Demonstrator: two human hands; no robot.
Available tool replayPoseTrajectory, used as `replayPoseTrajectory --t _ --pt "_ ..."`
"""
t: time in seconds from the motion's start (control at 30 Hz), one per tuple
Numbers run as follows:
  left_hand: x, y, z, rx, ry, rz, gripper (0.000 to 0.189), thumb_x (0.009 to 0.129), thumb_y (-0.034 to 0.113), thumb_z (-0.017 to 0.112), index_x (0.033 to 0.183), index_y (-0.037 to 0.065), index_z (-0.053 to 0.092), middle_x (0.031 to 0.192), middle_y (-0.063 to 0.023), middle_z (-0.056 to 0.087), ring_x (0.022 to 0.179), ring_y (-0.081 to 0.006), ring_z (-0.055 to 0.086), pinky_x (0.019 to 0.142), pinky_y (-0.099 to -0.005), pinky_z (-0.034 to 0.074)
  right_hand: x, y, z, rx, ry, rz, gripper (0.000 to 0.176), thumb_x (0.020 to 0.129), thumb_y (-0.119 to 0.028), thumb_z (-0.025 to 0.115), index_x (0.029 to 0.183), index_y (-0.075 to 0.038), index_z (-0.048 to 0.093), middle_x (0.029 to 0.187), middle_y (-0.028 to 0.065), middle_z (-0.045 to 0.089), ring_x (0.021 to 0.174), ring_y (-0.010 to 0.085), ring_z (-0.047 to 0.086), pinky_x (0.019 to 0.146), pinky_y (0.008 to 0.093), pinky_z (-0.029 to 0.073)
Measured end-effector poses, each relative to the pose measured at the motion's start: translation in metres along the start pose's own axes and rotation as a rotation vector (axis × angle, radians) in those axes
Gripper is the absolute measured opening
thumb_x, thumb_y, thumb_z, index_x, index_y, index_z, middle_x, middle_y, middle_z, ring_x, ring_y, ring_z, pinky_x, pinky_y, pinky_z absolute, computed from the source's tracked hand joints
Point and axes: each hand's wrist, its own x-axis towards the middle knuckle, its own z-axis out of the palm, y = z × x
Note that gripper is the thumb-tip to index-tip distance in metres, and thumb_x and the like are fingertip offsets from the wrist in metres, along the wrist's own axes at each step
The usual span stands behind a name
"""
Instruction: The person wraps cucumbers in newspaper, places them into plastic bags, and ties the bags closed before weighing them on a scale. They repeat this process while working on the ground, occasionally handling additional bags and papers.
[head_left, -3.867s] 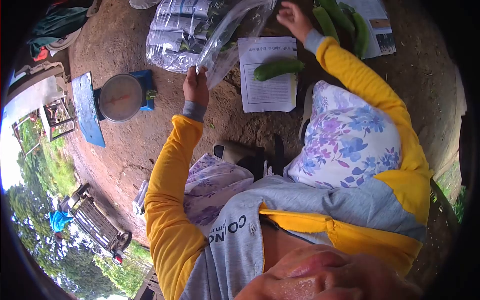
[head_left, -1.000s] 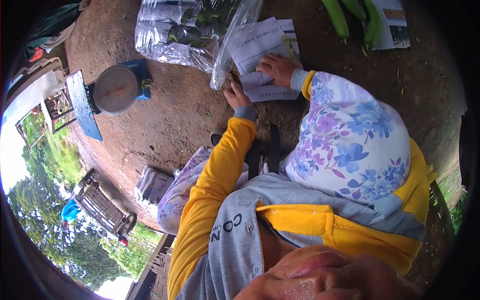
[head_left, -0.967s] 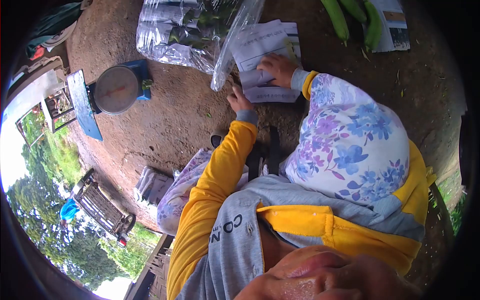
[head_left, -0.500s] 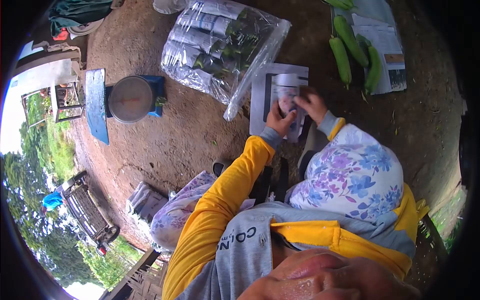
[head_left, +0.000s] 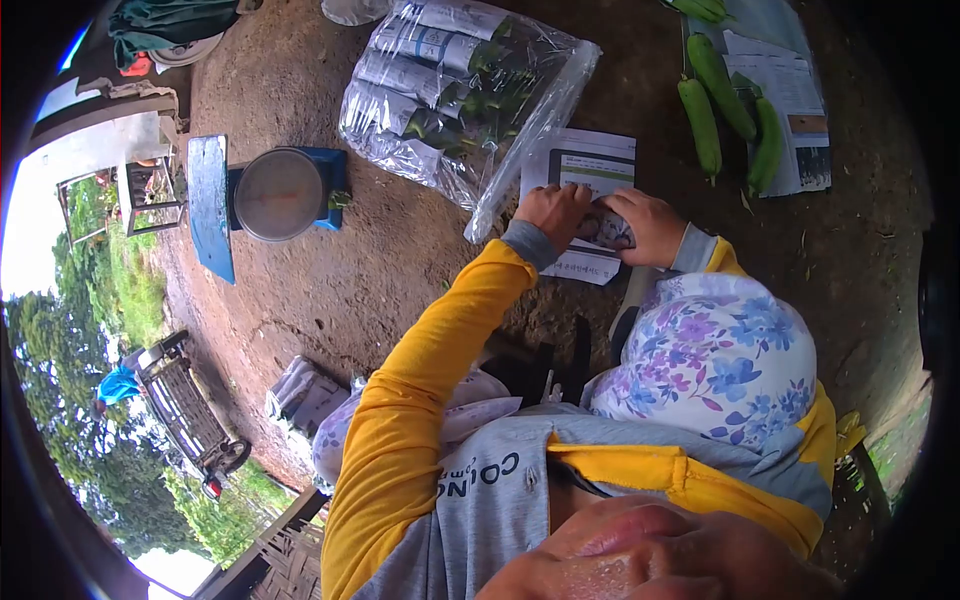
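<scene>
Half a second ago you held the roll of white printed paper [head_left: 606,228] more on end, with much of it showing between your hands; now it lies crosswise and nearer to you, and only a short part shows. Your left grip [head_left: 553,212] is clenched over its left end and your right grip [head_left: 645,225] over its right end, so the roll sits between the two, fingers wrapped on it from both sides. It is over the near part of the flat white printed sheet [head_left: 592,162] on the brown dirt floor [head_left: 400,270]; whether it rests on that sheet cannot be told. Just beyond your left grip lies the clear plastic bag of paper-wrapped rolls [head_left: 460,90]. The long green cucumbers [head_left: 700,125] lie well to the right, the round grey dial scale [head_left: 278,195] well to the left
</scene>
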Motion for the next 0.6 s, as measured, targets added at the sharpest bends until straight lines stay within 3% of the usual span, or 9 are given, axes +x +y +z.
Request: replayPoseTrajectory --t 0.03,0.13,0.23,0.33,0.37,0.43,0.53,0.57,0.6 --pt "-0.001 -0.002 -0.006 0.108 0.093 0.099 0.019 0.073 0.021 0.060 0.084 0.009 0.050 0.080 -0.0059 0.057 0.076 -0.0248 0.059 0.069 -0.0344 0.047 0.000 0.001 0.006 -0.035 0.099 -0.023 0.062 0.052 -0.012 0.069 0.110 -0.004 0.047 0.110 0.0135 0.049 0.104 0.0312 0.048 0.089 0.0378 0.041" --pt "0.008 0.002 -0.030 0.198 0.108 0.219 0.015 0.074 0.017 0.058 0.085 0.009 0.050 0.081 -0.0051 0.057 0.083 -0.0241 0.057 0.075 -0.0362 0.045 0.001 0.003 0.014 0.149 0.359 -0.088 0.062 0.053 -0.013 0.070 0.111 -0.004 0.047 0.107 0.0142 0.052 0.100 0.0329 0.051 0.086 0.0386 0.043" --pt "0.024 0.003 -0.035 0.244 0.116 0.284 0.019 0.076 0.013 0.054 0.094 0.010 0.051 0.092 -0.0064 0.056 0.098 -0.0236 0.052 0.087 -0.0417 0.038 0.000 0.006 -0.005 0.212 0.138 0.097 0.067 0.057 -0.011 0.070 0.118 -0.001 0.043 0.104 0.0157 0.055 0.097 0.0313 0.055 0.086 0.0364 0.043" --pt "0.040 0.008 -0.042 0.304 0.400 0.245 0.036 0.076 0.010 0.052 0.112 0.012 0.048 0.113 -0.0096 0.050 0.115 -0.0267 0.040 0.097 -0.0498 0.027 -0.001 0.037 -0.009 0.333 0.334 0.043 0.065 0.060 -0.013 0.070 0.118 0.001 0.044 0.099 0.0183 0.058 0.089 0.0295 0.059 0.081 0.0345 0.046" --pt "0.047 0.008 -0.046 0.330 0.424 0.183 0.041 0.077 0.010 0.051 0.117 0.013 0.044 0.118 -0.0102 0.047 0.117 -0.0283 0.037 0.098 -0.0518 0.025 -0.004 0.042 -0.016 0.446 0.334 0.155 0.065 0.062 -0.014 0.071 0.119 0.002 0.043 0.103 0.0176 0.057 0.093 0.0227 0.058 0.084 0.0318 0.044" --pt "0.064 0.006 -0.055 0.389 0.477 0.063 0.051 0.077 0.009 0.049 0.127 0.015 0.038 0.128 -0.0115 0.040 0.123 -0.0315 0.032 0.099 -0.0559 0.020 -0.006 0.057 -0.022 0.466 0.361 0.186 0.066 0.062 -0.014 0.071 0.119 0.002 0.043 0.104 0.0166 0.057 0.094 0.0211 0.057 0.085 0.0318 0.043" --pt "0.106 -0.019 -0.050 0.661 0.529 0.007 0.057 0.077 0.013 0.050 0.131 0.015 0.033 0.134 -0.0121 0.033 0.126 -0.0342 0.026 0.099 -0.0575 0.020 0.002 0.069 -0.027 0.553 0.335 0.180 0.067 0.061 -0.015 0.073 0.120 0.003 0.043 0.106 0.0147 0.057 0.096 0.0198 0.055 0.086 0.0315 0.042" --pt "0.123 -0.030 -0.051 0.776 0.571 0.004 0.059 0.076 0.017 0.052 0.132 0.016 0.032 0.125 -0.0142 0.045 0.120 -0.0329 0.037 0.098 -0.0578 0.022 0.011 0.071 -0.025 0.590 0.319 0.140 0.067 0.061 -0.014 0.073 0.120 0.003 0.043 0.105 0.0141 0.057 0.095 0.0198 0.056 0.086 0.0316 0.043" --pt "0.139 -0.038 -0.056 0.710 0.467 -0.105 0.056 0.076 0.017 0.052 0.129 0.016 0.036 0.120 -0.0144 0.049 0.117 -0.0328 0.041 0.097 -0.0560 0.025 0.020 0.073 -0.024 0.626 0.303 0.100 0.067 0.062 -0.014 0.072 0.120 0.003 0.044 0.105 0.0135 0.057 0.094 0.0198 0.056 0.085 0.0317 0.043"
